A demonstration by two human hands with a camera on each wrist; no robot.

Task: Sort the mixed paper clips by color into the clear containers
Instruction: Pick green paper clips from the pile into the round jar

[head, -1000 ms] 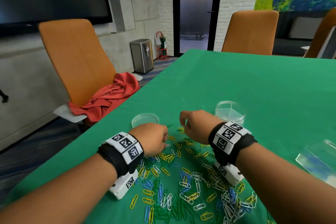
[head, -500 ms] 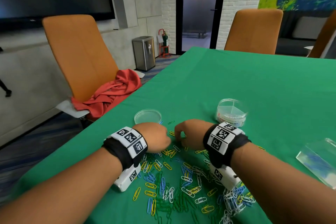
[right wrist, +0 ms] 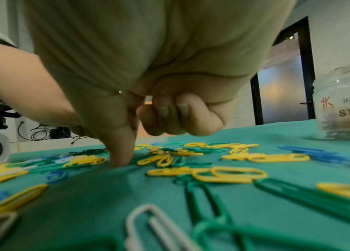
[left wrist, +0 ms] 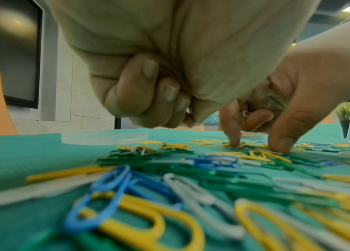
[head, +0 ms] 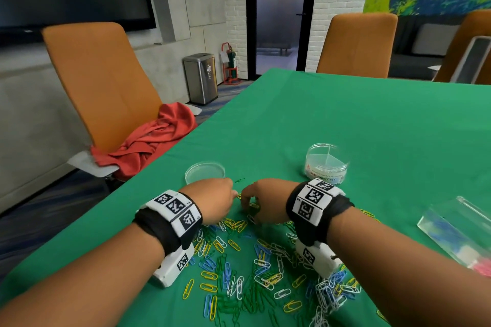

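A pile of yellow, green, blue and white paper clips (head: 252, 268) lies on the green tablecloth (head: 345, 119) under both wrists. My left hand (head: 212, 199) hovers at the pile's far edge, fingers curled tight into the palm (left wrist: 148, 95), with a small clip end peeking out of the fist. Beside it, my right hand (head: 255, 204) presses thumb and forefinger down among yellow clips (right wrist: 163, 159); its other fingers are curled, with a small clip loop tucked inside. A shallow clear dish (head: 204, 172) sits just beyond the left hand. A round divided clear container (head: 326, 164) stands beyond the right wrist.
A clear rectangular box (head: 457, 231) lies at the right, near my right forearm. An orange chair (head: 101, 82) with a red cloth (head: 148, 146) stands off the table's left edge. More orange chairs are at the far end. Bare green cloth stretches beyond the containers.
My right hand came down from above the table onto the pile's far edge and closer to the left hand. The left hand stayed about where it was.
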